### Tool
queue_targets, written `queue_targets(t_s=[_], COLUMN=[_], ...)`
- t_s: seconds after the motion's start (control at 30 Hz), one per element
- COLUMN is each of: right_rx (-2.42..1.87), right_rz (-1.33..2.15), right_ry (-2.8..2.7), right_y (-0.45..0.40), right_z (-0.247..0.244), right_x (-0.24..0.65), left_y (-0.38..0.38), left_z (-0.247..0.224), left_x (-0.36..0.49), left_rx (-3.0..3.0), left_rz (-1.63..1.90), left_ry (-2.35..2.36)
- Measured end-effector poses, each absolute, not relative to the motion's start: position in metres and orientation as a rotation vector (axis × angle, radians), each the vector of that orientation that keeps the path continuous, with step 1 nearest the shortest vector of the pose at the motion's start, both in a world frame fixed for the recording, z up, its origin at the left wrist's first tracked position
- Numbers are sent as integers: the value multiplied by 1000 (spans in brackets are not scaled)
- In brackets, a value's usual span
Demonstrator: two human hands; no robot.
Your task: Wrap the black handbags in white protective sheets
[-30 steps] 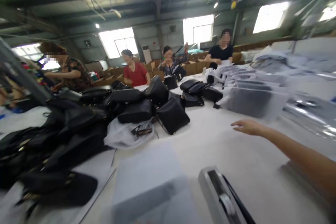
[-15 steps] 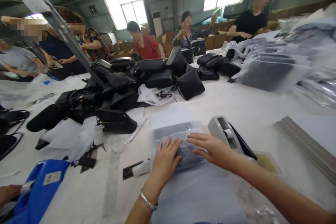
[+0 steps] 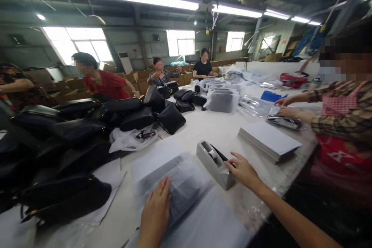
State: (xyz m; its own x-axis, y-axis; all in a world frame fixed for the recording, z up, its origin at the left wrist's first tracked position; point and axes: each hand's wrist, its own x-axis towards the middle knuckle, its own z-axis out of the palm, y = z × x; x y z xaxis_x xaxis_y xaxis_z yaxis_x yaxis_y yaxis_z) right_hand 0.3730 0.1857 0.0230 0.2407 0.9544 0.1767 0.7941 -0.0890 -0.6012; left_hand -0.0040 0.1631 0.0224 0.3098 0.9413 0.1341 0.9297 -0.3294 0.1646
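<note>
Left hand [image 3: 157, 207]: laid flat on the package, fingers extended, grasping nothing. Right hand [image 3: 244, 170]: fingers loosely bent at the tape dispenser; whether they grip it, cannot tell. One package [image 3: 184, 188]: under and beside the left hand; dark contents, cloudy creased plastic wrap. One tape dispenser [image 3: 212, 162]: grey, between the hands, close against the right. Black bags [image 3: 135, 118]: heaped ahead and left of the left hand. White boards [image 3: 269, 137]: stacked beyond the right hand. White tabletop [image 3: 200, 126]: surface running ahead between bags and boards; edge right of the right forearm. Co-worker [image 3: 340, 124]: farther right.
</note>
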Motion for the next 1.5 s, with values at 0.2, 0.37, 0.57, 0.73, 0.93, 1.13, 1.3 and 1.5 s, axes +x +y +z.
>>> queue_targets(t_s=[0.2,0.37,0.57,0.73,0.93,1.13,1.3,1.5], right_rx=[-1860,-1773,-1711,-1696,-1587,-1530,-1550,-1551], right_rz=[691,854,913,853,695,1054,1260,1131], right_ry=[-1522,-1455,-1346,-1206,-1128,-928,-743,-967], right_y=[186,186,186,178,156,128,117,132], right_z=[21,25,34,39,65,72,43,-3], right_x=[372,371,361,352,344,345,354,363], left_y=[164,165,169,168,168,169,170,195], left_z=[21,20,12,9,11,14,24,-7], left_x=[-6,-7,-10,-10,-11,-11,-13,-37], left_rx=[2497,2485,2506,2514,2521,2496,2414,2392], left_rz=[280,246,272,317,321,327,356,451], left_ry=[1786,1780,1780,1762,1750,1726,1721,1567])
